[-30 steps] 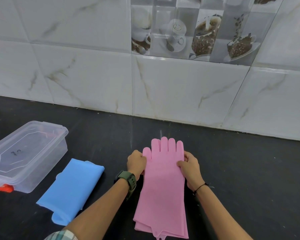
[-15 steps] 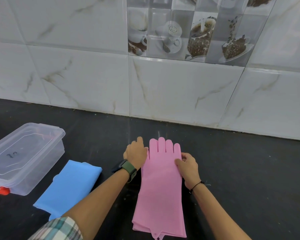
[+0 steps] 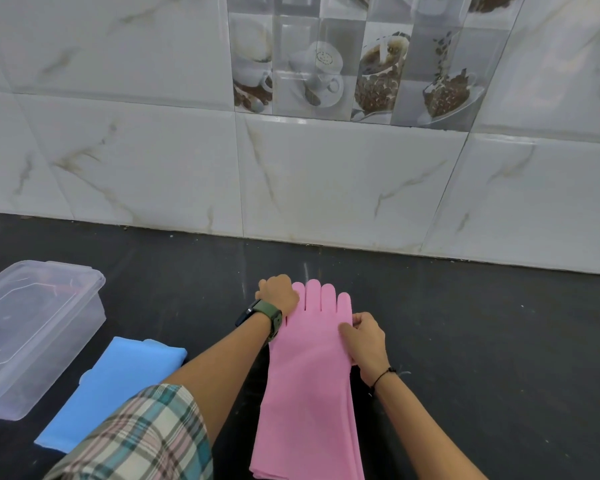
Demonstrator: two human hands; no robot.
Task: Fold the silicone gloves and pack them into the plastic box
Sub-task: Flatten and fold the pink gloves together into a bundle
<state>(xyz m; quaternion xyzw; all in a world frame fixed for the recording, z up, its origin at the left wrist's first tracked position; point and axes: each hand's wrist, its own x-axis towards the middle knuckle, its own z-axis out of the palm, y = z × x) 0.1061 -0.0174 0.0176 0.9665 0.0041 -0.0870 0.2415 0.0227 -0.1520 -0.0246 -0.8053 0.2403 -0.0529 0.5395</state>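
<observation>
On the pink gloves [image 3: 309,375], both hands' curled fingers [image 3: 355,322] pinch the edges.

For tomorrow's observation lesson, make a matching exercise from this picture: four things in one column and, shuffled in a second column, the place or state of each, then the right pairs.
Column one:
1. pink gloves
2. blue glove
3. plastic box
4. left hand

Column two:
A. lid on, far left of the counter
B. at the finger end of the pink gloves
C. stacked, lying lengthwise between both hands
D. folded flat beside the box

Pairs: 1-C, 2-D, 3-A, 4-B
</observation>
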